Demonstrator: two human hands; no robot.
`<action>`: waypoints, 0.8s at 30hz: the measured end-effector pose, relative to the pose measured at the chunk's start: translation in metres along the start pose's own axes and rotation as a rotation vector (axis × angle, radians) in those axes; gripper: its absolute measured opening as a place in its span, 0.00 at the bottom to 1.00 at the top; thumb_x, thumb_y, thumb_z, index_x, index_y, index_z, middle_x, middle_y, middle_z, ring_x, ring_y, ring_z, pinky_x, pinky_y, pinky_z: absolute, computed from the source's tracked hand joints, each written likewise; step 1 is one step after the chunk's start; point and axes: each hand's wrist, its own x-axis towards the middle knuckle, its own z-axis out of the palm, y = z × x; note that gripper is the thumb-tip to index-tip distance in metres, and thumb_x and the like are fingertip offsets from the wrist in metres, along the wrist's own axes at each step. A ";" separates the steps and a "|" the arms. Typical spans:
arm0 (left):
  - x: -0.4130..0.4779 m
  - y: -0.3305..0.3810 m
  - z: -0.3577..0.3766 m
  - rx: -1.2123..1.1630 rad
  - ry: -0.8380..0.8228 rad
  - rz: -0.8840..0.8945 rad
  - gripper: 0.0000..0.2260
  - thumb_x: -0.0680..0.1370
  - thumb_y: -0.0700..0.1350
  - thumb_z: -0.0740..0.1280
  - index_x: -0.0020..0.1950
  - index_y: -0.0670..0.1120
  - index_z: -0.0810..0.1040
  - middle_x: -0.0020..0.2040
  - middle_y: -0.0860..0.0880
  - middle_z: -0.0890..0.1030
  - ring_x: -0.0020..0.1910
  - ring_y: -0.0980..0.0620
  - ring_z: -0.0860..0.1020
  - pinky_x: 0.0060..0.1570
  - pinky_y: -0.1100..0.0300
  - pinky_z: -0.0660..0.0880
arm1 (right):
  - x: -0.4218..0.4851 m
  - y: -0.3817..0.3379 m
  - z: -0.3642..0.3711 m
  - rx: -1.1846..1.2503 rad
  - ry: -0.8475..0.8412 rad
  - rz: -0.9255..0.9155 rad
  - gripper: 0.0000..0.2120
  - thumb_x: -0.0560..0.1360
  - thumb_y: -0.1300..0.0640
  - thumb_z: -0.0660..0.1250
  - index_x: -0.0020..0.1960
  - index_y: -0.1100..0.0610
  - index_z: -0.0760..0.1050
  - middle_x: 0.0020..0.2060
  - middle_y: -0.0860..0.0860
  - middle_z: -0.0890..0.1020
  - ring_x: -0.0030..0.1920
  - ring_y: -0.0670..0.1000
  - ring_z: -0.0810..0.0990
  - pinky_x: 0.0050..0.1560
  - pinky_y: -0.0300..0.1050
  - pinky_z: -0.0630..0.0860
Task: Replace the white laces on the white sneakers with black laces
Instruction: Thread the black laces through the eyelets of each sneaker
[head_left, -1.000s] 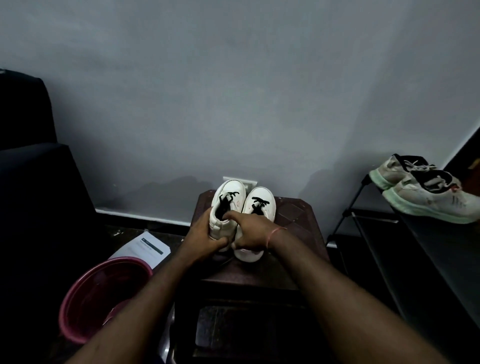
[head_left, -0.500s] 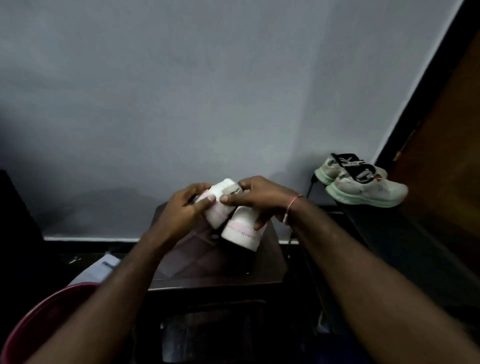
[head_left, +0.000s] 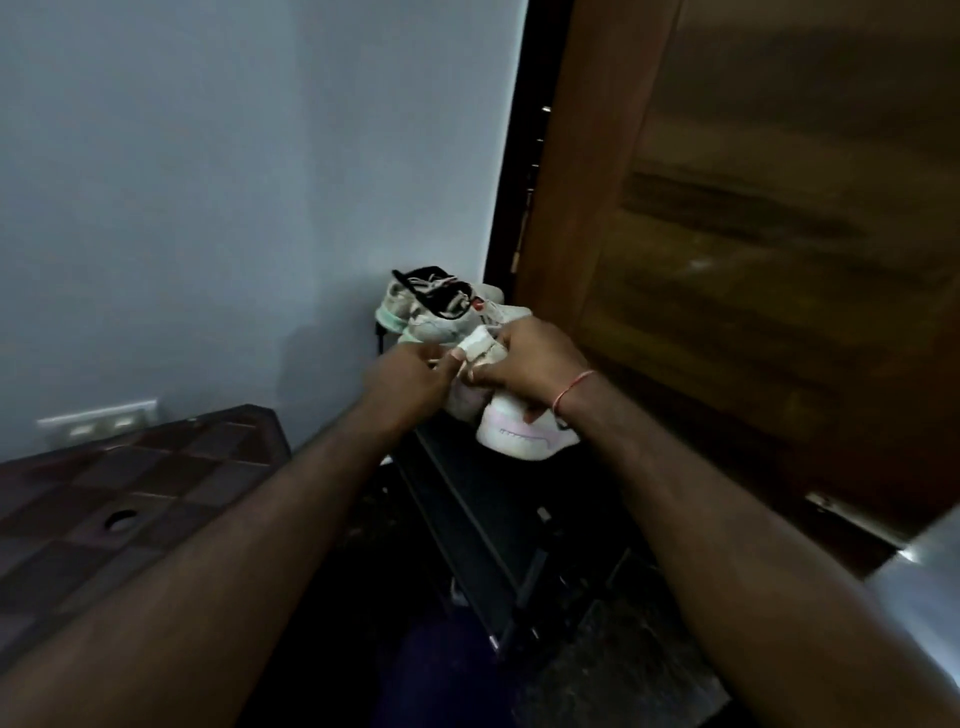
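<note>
Both hands carry the pair of white sneakers (head_left: 519, 434) in the air above a dark shoe rack (head_left: 467, 509). My left hand (head_left: 410, 379) grips the left shoe, most of which is hidden behind the hand. My right hand (head_left: 530, 364) grips the other shoe from above, its white heel and sole facing me. The laces are hidden by my fingers.
A second pair of grey-green sneakers (head_left: 441, 306) with black openings sits at the rack's far end by the wall. A dark brown stool (head_left: 130, 483) stands at the left, with a white socket strip (head_left: 98, 423) behind it. A wooden door (head_left: 753, 234) fills the right.
Both hands lifted the white sneakers off the brown stool and carried them right, over the shoe rack. The view swung right to the door.
</note>
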 end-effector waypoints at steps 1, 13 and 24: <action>0.007 0.004 0.015 -0.006 -0.034 -0.028 0.16 0.79 0.56 0.62 0.45 0.46 0.82 0.43 0.47 0.83 0.49 0.49 0.80 0.44 0.61 0.71 | 0.000 0.013 0.007 -0.065 0.059 0.036 0.15 0.69 0.43 0.70 0.50 0.51 0.80 0.43 0.51 0.84 0.45 0.55 0.83 0.39 0.48 0.81; 0.058 -0.017 0.134 -0.325 -0.239 -0.410 0.14 0.74 0.54 0.70 0.43 0.43 0.83 0.39 0.42 0.83 0.34 0.46 0.80 0.34 0.56 0.78 | 0.004 0.091 0.084 -0.236 0.194 0.218 0.12 0.81 0.59 0.54 0.61 0.57 0.71 0.54 0.56 0.81 0.56 0.59 0.79 0.51 0.53 0.75; 0.090 -0.018 0.127 -0.167 -0.340 -0.322 0.07 0.73 0.42 0.68 0.35 0.42 0.80 0.31 0.45 0.75 0.28 0.50 0.71 0.28 0.62 0.66 | -0.001 0.101 0.064 -0.065 0.139 0.210 0.13 0.76 0.65 0.58 0.61 0.59 0.67 0.55 0.60 0.79 0.58 0.62 0.76 0.56 0.54 0.73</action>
